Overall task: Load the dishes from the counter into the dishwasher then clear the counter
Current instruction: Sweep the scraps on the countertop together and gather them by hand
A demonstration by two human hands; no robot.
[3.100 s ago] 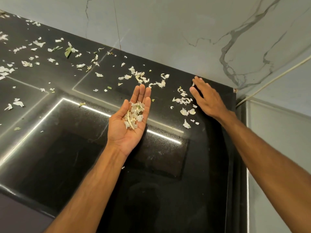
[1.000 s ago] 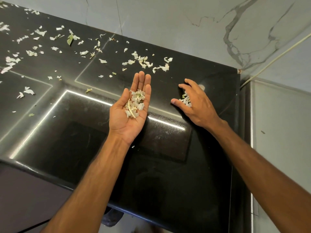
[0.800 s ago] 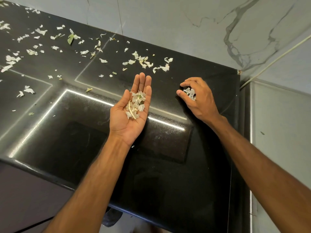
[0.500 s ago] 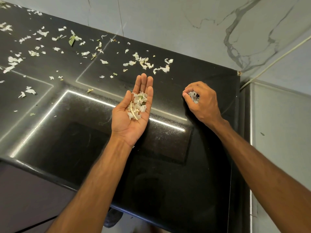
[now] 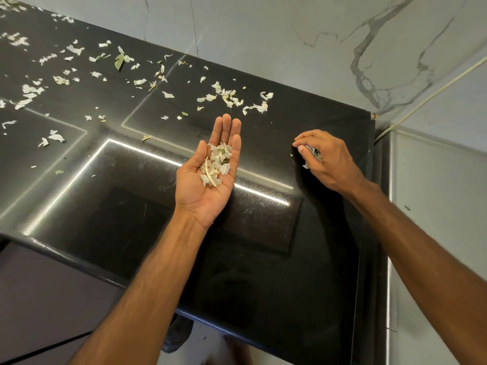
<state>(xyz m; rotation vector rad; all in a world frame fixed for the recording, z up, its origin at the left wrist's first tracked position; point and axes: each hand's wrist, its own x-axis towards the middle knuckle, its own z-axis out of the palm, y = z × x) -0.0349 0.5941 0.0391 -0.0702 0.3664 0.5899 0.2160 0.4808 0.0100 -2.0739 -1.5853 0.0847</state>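
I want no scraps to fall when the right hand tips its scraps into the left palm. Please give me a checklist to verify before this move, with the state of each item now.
1. Left hand open, palm up: ok.
2. Pile of white peel scraps resting inside the left palm, none seen at its edge: ok.
3. Right hand closed on its bunch of white scraps: ok, though some stick out between the fingers.
4. Right hand above the left palm: not ok, it is off to the side.
5. Glossy black stone counter between the hands free of scraps: ok.
6. Far counter cleared: not ok, scattered white and green scraps remain.
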